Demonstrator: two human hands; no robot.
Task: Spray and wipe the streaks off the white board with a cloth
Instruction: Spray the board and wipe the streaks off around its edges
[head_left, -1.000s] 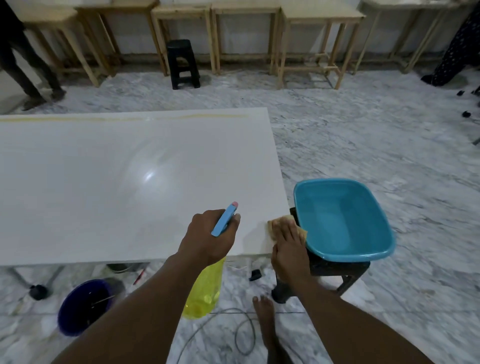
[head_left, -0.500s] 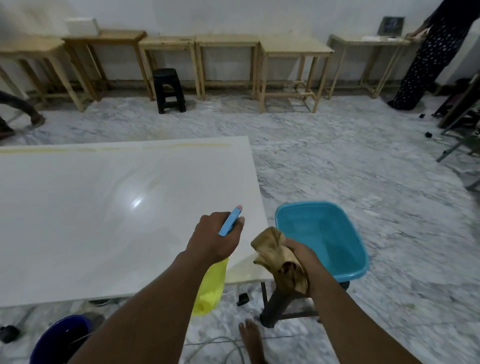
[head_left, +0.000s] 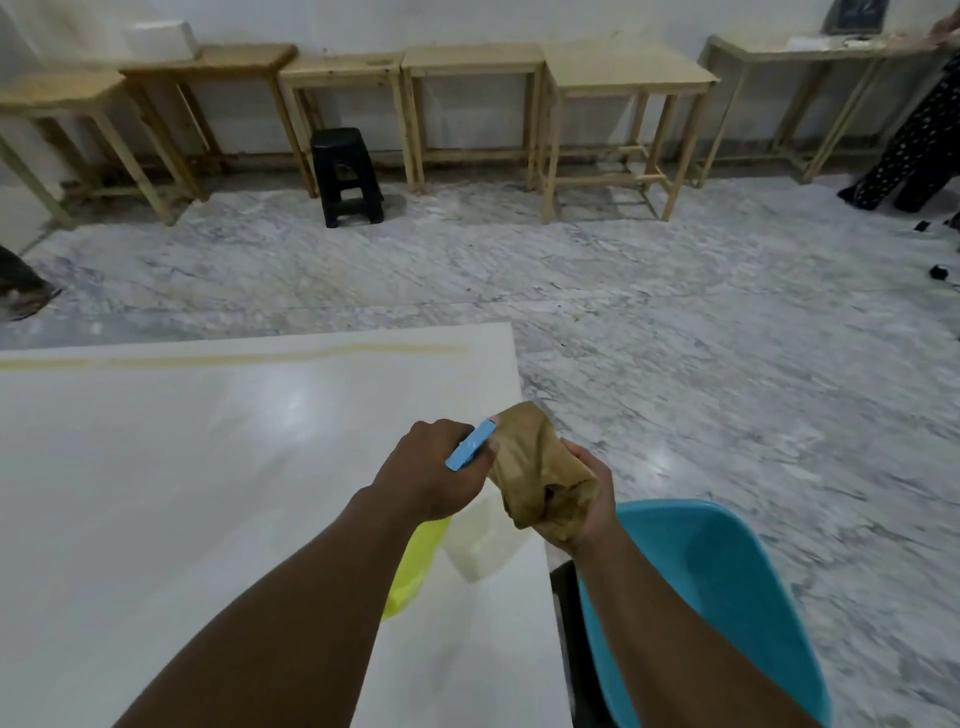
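Note:
The white board (head_left: 182, 493) lies flat and fills the lower left, with a long yellowish streak (head_left: 249, 356) near its far edge. My left hand (head_left: 434, 470) grips a spray bottle (head_left: 415, 558) with a yellow body and blue head, held above the board's right side. Its nozzle points at the brown cloth (head_left: 540, 467). My right hand (head_left: 584, 506) holds that bunched cloth raised off the board, right beside the nozzle.
A teal plastic basin (head_left: 727, 597) sits on a dark stool at the board's right edge. Wooden tables (head_left: 623, 78) line the far wall, with a black stool (head_left: 345, 174) among them. A person's legs (head_left: 914, 145) stand far right. The floor is marble.
My right hand lifted the cloth off the board's near corner and raised it up to the spray nozzle. The view tilted up and moved closer over the board.

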